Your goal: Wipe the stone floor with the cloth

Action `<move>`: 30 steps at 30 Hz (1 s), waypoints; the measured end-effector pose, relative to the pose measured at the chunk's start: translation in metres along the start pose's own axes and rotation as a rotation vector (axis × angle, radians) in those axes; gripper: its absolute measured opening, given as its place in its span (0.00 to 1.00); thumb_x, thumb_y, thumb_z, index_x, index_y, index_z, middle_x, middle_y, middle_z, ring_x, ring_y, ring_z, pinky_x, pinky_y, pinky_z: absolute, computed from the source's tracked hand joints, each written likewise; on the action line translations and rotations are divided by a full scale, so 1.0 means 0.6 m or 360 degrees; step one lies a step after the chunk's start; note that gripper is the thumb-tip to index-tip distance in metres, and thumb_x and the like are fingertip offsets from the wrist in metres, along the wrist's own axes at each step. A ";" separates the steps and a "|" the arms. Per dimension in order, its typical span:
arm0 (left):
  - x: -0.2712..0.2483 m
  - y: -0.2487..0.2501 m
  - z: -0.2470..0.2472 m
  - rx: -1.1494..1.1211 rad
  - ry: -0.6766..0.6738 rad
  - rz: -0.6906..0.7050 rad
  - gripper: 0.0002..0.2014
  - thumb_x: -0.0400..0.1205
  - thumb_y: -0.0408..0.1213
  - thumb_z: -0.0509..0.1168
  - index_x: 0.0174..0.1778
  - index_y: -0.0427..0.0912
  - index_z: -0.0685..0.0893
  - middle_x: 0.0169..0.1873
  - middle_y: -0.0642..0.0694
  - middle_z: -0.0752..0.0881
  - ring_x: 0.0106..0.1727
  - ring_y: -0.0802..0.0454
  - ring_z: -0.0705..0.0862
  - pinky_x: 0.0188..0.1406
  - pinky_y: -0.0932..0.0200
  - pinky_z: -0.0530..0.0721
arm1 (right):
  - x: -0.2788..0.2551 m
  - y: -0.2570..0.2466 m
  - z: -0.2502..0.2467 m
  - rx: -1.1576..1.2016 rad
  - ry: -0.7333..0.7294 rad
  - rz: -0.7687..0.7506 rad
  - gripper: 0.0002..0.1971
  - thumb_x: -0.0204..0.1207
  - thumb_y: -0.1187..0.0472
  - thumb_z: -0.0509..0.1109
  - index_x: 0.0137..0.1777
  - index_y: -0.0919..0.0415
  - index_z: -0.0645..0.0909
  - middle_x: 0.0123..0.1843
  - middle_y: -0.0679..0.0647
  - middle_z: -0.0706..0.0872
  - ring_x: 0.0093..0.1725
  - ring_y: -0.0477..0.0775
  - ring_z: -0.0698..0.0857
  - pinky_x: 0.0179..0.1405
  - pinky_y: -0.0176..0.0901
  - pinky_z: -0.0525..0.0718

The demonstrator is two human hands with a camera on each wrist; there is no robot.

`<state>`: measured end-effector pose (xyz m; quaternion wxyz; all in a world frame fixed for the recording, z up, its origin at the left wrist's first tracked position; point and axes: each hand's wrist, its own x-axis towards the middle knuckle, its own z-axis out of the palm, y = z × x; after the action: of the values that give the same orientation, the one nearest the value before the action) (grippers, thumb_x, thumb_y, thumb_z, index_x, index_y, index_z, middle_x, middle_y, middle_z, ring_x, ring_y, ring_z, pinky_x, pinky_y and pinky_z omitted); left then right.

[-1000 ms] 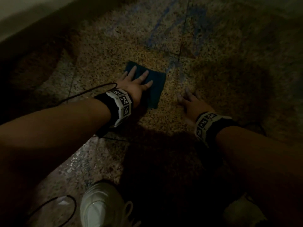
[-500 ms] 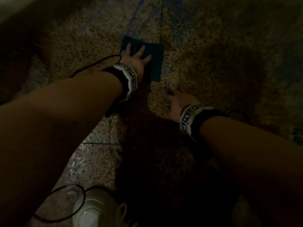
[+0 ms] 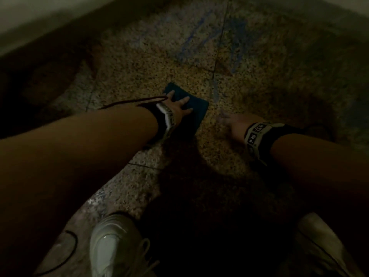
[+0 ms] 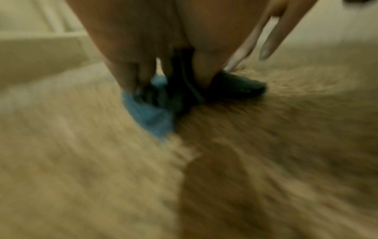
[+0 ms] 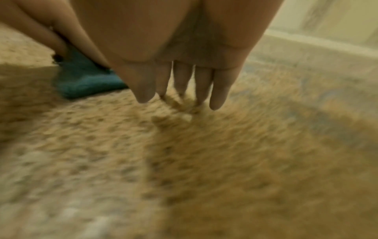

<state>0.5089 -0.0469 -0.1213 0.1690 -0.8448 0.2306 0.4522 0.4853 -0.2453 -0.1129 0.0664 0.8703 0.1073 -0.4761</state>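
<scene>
Cloth (image 3: 196, 113) lay under the flat-fingered left hand (image 3: 178, 108); right hand (image 3: 232, 122), seemingly spread empty, braced; even pressure suited wiping.

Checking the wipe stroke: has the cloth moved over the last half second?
Yes. The cloth, under the left hand, has slid back toward the person: its right edge was at the tile joint, and now lies short of it.

We stretch both arms out in front of us, our left hand (image 3: 178, 108) pressed flat with its fingers spread on the cloth (image 3: 196, 112), and our right hand (image 3: 232, 121) just to the right of the cloth, its fingers straight and pointing down.
</scene>
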 end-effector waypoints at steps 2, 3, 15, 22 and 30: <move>0.002 0.001 -0.005 0.0016 -0.0029 -0.0018 0.38 0.87 0.37 0.57 0.82 0.60 0.36 0.82 0.52 0.32 0.82 0.33 0.39 0.79 0.37 0.55 | -0.005 0.015 0.000 -0.0084 0.0100 0.0034 0.27 0.87 0.60 0.54 0.84 0.48 0.52 0.86 0.54 0.46 0.84 0.60 0.52 0.80 0.48 0.55; 0.000 0.004 -0.003 -0.0009 -0.0044 -0.0037 0.40 0.86 0.37 0.59 0.82 0.60 0.36 0.81 0.53 0.31 0.82 0.33 0.38 0.79 0.36 0.54 | -0.007 0.022 0.002 -0.0100 0.0122 0.0064 0.28 0.86 0.59 0.56 0.84 0.51 0.54 0.86 0.58 0.50 0.83 0.62 0.55 0.79 0.50 0.59; 0.036 0.047 -0.028 -0.0511 0.0111 -0.0215 0.44 0.83 0.29 0.61 0.81 0.63 0.38 0.80 0.56 0.29 0.81 0.36 0.32 0.80 0.41 0.43 | 0.012 0.070 0.024 -0.0097 -0.0048 -0.0130 0.40 0.84 0.55 0.59 0.81 0.39 0.32 0.83 0.47 0.26 0.84 0.56 0.36 0.77 0.53 0.66; 0.081 0.083 -0.109 -0.0493 0.0235 -0.0212 0.46 0.82 0.32 0.64 0.82 0.63 0.38 0.81 0.55 0.31 0.81 0.35 0.34 0.80 0.38 0.47 | 0.008 0.067 0.030 -0.0062 -0.0087 -0.0131 0.37 0.85 0.51 0.55 0.82 0.41 0.33 0.82 0.47 0.24 0.83 0.57 0.33 0.79 0.58 0.58; 0.046 0.105 -0.100 -0.0404 0.0140 -0.0199 0.43 0.84 0.30 0.61 0.82 0.59 0.37 0.81 0.52 0.31 0.82 0.36 0.34 0.79 0.39 0.49 | 0.004 0.103 0.027 0.0249 0.0032 -0.0186 0.29 0.86 0.62 0.56 0.85 0.55 0.50 0.86 0.56 0.45 0.84 0.59 0.48 0.81 0.51 0.52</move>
<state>0.5292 -0.1357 -0.1175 0.0785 -0.8912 0.1257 0.4288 0.4887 -0.3081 -0.1225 -0.0307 0.8698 0.1211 -0.4774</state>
